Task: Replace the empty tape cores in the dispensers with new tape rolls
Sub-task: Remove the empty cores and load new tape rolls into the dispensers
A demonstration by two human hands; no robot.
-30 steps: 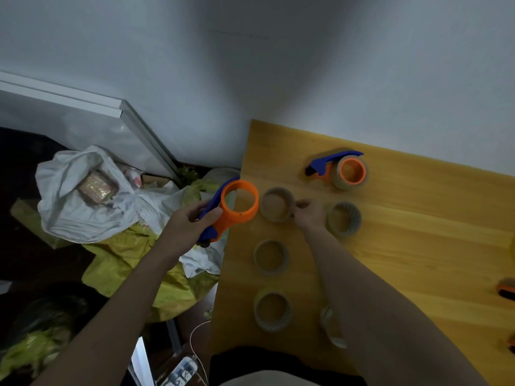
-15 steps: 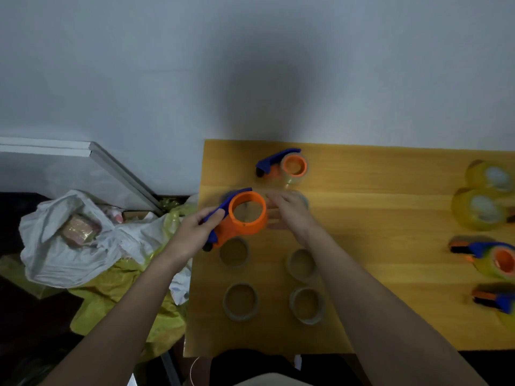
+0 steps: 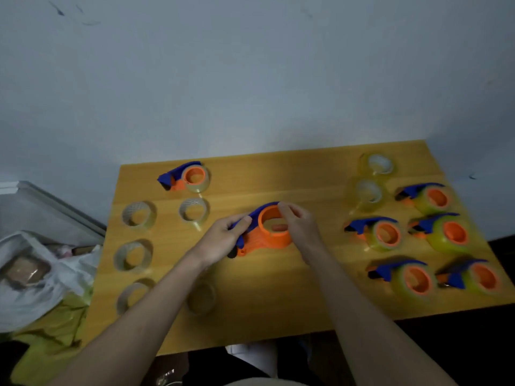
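At the middle of the tabletop we steady the bare dispenser: our left hand wraps its blue handle, our right hand pinches the orange hub's rim, so a new roll just right of it can slide on; the hub is empty, coreless

- There is a single view, from a camera worn on the person's head, looking forward and steeply down.
- It sits close above the wooden table, with both forearms running up from the bottom edge to the left hand and right hand near the middle of the frame.
- Beyond the hands it faces a plain wall (the wide lens bends the table's edges).
- To the left of the hands it takes in the floor beside the table.
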